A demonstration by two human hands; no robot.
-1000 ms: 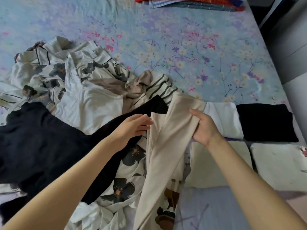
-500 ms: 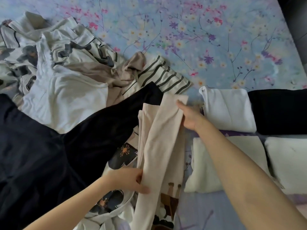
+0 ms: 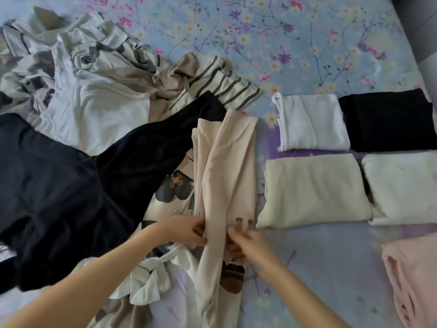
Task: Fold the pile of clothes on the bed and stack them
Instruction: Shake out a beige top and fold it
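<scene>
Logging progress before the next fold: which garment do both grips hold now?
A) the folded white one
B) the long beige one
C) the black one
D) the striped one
B: left grip and right grip both pinch the long beige garment at its edges.

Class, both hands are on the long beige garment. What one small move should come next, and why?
Probably fold the lower end of the beige garment up toward its top edge. It lies as a narrow lengthwise strip, and the left hand and right hand both grip it low down.
</scene>
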